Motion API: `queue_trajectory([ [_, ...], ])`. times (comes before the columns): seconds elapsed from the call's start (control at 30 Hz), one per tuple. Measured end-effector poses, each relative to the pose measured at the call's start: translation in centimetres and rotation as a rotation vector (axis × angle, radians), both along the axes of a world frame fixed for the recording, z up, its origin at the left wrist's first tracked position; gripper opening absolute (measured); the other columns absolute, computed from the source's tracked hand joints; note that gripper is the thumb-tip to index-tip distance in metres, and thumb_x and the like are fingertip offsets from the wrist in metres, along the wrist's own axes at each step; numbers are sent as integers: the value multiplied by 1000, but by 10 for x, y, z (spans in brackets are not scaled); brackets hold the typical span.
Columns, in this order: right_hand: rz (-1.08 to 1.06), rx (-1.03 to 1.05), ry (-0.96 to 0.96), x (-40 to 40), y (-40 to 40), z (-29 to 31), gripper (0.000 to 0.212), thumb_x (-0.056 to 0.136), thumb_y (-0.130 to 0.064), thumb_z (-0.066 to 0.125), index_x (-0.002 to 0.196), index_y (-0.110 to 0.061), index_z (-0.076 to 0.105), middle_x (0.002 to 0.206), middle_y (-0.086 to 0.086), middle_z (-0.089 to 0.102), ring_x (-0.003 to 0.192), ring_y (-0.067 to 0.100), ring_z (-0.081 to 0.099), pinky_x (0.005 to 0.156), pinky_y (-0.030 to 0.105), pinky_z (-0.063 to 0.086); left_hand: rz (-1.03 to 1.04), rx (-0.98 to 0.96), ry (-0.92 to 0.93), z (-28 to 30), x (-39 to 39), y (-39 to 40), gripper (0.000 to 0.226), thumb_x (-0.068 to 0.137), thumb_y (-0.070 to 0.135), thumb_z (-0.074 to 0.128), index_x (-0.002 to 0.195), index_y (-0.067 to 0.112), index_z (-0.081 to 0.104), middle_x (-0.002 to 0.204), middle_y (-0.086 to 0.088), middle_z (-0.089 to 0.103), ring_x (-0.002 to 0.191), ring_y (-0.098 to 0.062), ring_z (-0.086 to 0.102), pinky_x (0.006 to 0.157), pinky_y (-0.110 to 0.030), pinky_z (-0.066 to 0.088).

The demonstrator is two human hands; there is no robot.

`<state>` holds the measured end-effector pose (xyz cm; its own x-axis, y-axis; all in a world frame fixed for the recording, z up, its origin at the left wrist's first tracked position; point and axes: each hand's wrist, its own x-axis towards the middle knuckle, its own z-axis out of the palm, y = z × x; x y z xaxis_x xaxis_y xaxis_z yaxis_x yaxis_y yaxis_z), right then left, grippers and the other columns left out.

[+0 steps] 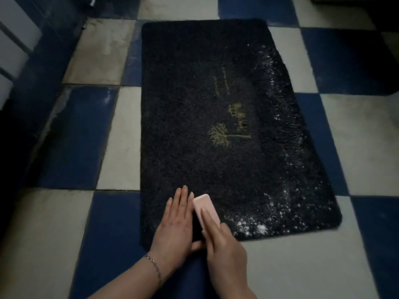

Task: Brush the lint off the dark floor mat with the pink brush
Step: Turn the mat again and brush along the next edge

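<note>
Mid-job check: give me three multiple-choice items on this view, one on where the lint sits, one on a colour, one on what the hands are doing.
1. Where does most white lint lie on the dark floor mat?
A. left edge
B. right edge and near right corner
C. centre only

2. What colour is the mat's embroidered motif?
A. gold
B. red
C. white

3. How is the left hand?
A. gripping the brush
B. lifted off
C. flat on the mat

Answers: 1 B, white specks band that side. 2 A, the tree design reads gold. 3 C, its fingers lie straight beside the pink brush, which the right hand holds.
</note>
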<state>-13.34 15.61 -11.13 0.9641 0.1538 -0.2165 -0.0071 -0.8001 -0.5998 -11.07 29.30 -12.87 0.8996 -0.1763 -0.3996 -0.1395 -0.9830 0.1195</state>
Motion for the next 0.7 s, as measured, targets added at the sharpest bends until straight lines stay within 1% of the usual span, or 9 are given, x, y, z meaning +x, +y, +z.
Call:
queue_trajectory([
  [0.07, 16, 11, 4, 3, 11, 2, 49, 87, -48, 37, 135, -57, 32, 76, -8, 51, 48, 10, 52, 41, 23, 38, 9, -124, -77, -8, -5, 5, 97, 79, 43, 54, 152, 3, 5, 160, -22, -2, 148, -35, 5, 115, -45, 15],
  [0.13, 33, 33, 31, 4, 18, 4, 49, 87, -50, 36, 134, -60, 30, 76, -7, 52, 49, 12, 53, 42, 25, 39, 56, -210, -100, -10, -6, 6, 91, 78, 29, 55, 154, 10, 8, 162, -13, 0, 148, -28, 9, 116, -39, 17],
  [0.17, 12, 41, 41, 5, 16, 5, 49, 87, -52, 35, 132, -65, 25, 78, -6, 53, 52, 12, 55, 44, 26, 42, 28, -185, -87, -11, -7, 6, 92, 75, 31, 62, 152, 7, 17, 162, -17, 3, 148, -31, 11, 114, -41, 18],
  [0.23, -21, 0, -2, 9, 3, 1, 49, 87, -53, 36, 127, -73, 17, 82, -5, 56, 58, 14, 59, 49, 28, 45, -13, -75, 9, -15, -7, 6, 107, 66, 59, 66, 147, -2, 31, 158, -26, 12, 145, -37, 17, 110, -46, 21],
  [0.33, 9, -102, -38, 17, -43, -3, 64, 84, -43, 56, 129, -71, 20, 81, -5, 57, 56, 16, 60, 46, 29, 45, 44, -16, 56, -18, -6, 5, 122, 66, 87, 29, 149, -2, 23, 157, -24, 15, 145, -35, 18, 109, -48, 21],
  [0.43, -21, -170, 12, 19, -77, -4, 77, 82, -30, 69, 133, -65, 23, 79, -5, 55, 54, 16, 57, 43, 29, 43, 43, -1, 45, -18, -6, 3, 121, 67, 88, 24, 149, -1, 21, 158, -23, 13, 146, -35, 19, 110, -49, 22],
  [0.53, -106, -112, -26, 17, -74, 3, 77, 85, -29, 65, 129, -70, 18, 84, -6, 57, 60, 13, 58, 49, 29, 44, 35, -5, 22, -18, -7, 4, 121, 68, 88, 25, 149, -1, 21, 158, -23, 14, 146, -35, 18, 110, -49, 21],
  [0.63, -136, -21, -58, 4, -48, 4, 63, 86, -31, 63, 130, -63, 30, 96, -9, 65, 75, 11, 60, 54, 23, 46, 23, -10, -1, -19, -7, 4, 120, 68, 86, 27, 149, -2, 19, 158, -24, 14, 146, -35, 17, 111, -49, 20],
  [0.7, -84, -3, -6, -6, -23, 6, 52, 86, -45, 50, 131, -64, 31, 86, -8, 62, 66, 12, 60, 50, 23, 46, 16, -10, -4, -19, -8, 4, 118, 69, 82, 30, 149, -3, 19, 158, -25, 13, 146, -36, 16, 111, -49, 20],
])
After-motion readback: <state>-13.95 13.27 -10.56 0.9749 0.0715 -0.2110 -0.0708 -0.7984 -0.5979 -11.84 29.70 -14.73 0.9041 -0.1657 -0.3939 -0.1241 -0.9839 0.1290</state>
